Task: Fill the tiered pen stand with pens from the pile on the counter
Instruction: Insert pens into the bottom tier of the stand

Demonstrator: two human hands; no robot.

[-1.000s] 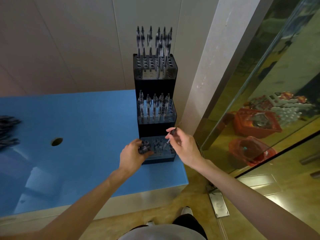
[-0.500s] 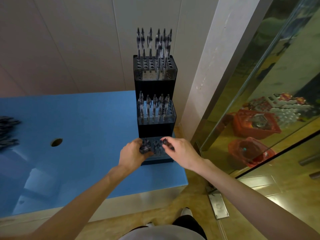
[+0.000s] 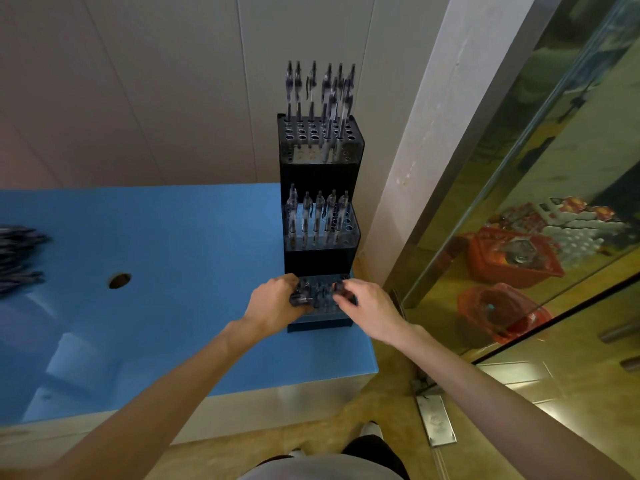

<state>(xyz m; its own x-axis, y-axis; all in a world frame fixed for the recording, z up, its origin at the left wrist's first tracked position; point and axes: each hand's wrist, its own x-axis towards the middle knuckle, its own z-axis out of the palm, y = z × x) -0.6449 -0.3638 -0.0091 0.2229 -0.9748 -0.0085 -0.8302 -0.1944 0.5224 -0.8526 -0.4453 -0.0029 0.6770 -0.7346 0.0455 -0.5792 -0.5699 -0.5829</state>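
A black three-tiered pen stand (image 3: 320, 174) stands at the right end of the blue counter (image 3: 173, 244). Several clear pens stand in its top tier and its middle tier (image 3: 320, 220). My left hand (image 3: 275, 301) grips a small bundle of pens (image 3: 304, 297) at the left side of the lowest tier (image 3: 325, 311). My right hand (image 3: 363, 306) pinches the dark top of a pen (image 3: 339, 287) over that lowest tier; the pen's lower part is hidden among the holes. A pile of dark pens (image 3: 17, 258) lies at the counter's far left edge.
A round hole (image 3: 119, 280) is cut in the counter left of the stand. A pale pillar (image 3: 426, 133) rises right of the stand, with a glass wall (image 3: 554, 168) beyond it. The counter's front edge (image 3: 242, 393) is near my body.
My right hand has come down and to the left, lowering its pen from a raised tilt into the lowest tier. My left hand has stayed in place with the bundle.
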